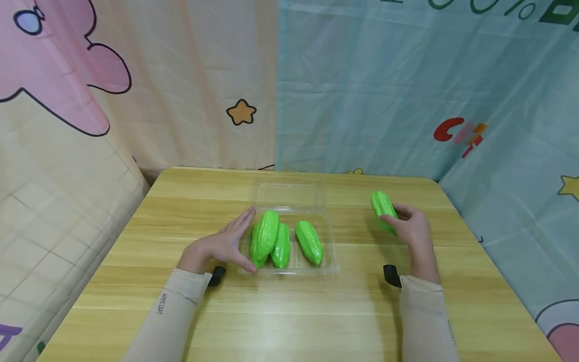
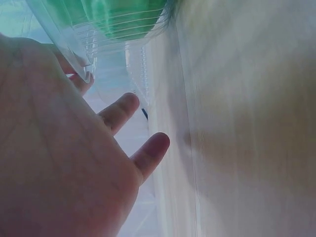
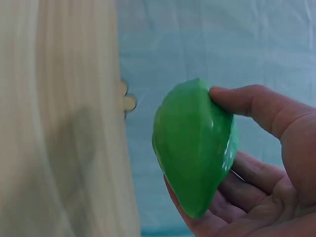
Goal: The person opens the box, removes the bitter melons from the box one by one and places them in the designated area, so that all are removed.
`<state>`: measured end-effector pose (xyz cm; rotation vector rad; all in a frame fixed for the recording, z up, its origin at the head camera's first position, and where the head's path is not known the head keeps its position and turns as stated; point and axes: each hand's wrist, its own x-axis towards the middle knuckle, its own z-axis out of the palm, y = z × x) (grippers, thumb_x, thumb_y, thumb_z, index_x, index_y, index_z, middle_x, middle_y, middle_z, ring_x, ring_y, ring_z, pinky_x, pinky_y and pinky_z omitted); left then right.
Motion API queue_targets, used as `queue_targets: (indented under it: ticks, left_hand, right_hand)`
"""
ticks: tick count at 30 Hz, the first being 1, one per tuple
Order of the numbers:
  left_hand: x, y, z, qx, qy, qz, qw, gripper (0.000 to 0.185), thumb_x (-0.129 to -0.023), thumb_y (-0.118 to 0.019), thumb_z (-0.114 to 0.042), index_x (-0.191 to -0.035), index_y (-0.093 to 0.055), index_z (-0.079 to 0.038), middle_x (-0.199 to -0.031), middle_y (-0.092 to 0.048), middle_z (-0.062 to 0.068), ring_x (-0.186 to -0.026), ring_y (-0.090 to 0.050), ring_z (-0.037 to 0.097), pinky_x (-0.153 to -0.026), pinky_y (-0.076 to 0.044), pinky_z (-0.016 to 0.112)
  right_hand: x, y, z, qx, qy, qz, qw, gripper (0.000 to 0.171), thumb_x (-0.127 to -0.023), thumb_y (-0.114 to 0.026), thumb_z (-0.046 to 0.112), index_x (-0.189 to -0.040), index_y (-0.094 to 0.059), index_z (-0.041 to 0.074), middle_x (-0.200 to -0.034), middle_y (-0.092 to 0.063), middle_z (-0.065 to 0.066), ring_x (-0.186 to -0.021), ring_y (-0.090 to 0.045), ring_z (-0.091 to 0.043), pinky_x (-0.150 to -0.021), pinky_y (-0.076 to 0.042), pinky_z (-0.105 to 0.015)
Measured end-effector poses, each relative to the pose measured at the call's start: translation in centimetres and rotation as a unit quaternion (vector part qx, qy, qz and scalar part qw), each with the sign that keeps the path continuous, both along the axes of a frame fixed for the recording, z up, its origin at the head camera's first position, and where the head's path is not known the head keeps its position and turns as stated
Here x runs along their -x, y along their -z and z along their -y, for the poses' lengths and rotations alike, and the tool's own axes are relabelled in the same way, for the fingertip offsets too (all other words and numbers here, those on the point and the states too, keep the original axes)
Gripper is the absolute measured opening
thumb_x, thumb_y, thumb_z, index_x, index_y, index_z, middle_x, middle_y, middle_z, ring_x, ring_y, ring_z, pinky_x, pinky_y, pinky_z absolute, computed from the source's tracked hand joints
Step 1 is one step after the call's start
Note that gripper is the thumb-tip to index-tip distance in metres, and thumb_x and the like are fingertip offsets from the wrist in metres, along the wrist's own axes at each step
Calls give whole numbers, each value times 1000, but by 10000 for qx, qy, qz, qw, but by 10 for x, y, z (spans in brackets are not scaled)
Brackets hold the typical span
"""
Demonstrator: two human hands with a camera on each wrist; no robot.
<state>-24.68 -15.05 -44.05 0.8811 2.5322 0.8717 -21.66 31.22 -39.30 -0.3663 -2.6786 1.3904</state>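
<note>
A clear plastic clamshell box (image 1: 332, 251) lies on the table with its lid folded back. Inside it, two bright green toy bitter melons (image 1: 281, 246) show, one of them leaning by the left wall, and another bitter melon (image 1: 309, 243) lies apart on the right. My left hand (image 1: 226, 244) spans the box's left side, thumb by the front corner and fingers toward the back. Its fingers look mostly straight beside the rim in the left wrist view. My right hand (image 1: 412, 229) pinches a ridged green bitter melon (image 3: 192, 143) between thumb and fingers, above the table's right side.
The wooden table (image 1: 289, 317) ends at a back edge against printed curtains (image 1: 353, 100). The box's transparent lid (image 1: 289, 196) extends toward that back edge. Dark straps or mounts (image 1: 391, 275) sit at both wrists.
</note>
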Motion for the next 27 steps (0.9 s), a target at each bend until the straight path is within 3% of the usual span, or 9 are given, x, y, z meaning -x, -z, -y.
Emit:
queue_targets:
  ticks: [7, 16, 27]
  left_hand:
    - [0, -1, 0, 72, -18, 25, 10000, 151, -63, -92, -56, -160, 14, -12, -167, 16, 9, -150, 6, 42, -110, -5, 74]
    - [1, -1, 1, 6, -17, 43, 10000, 151, -62, -92, -56, -161, 13, -11, -167, 15, 10, -149, 6, 43, -110, -4, 74]
    - [1, 1, 1, -55, 8, 24, 10000, 151, -62, -92, -57, -161, 14, -13, -167, 16, 9, -150, 8, 40, -113, -3, 71]
  right_hand:
    - [5, 21, -25, 152, 680, 120, 9975, 62, -98, -65, 26, -149, -45, -3, -148, -46, -27, -130, -46, -40, -101, -45, -48]
    - [10, 46, -40, 8, 1003, 157, 9948, 62, -99, -63, 21, -148, -41, -10, -147, -44, -31, -132, -42, -42, -109, -37, -52]
    - [11, 54, -45, 65, 1247, 284, 9918, 68, -100, -58, 28, -153, -33, -7, -152, -36, -33, -137, -36, -47, -111, -33, -55]
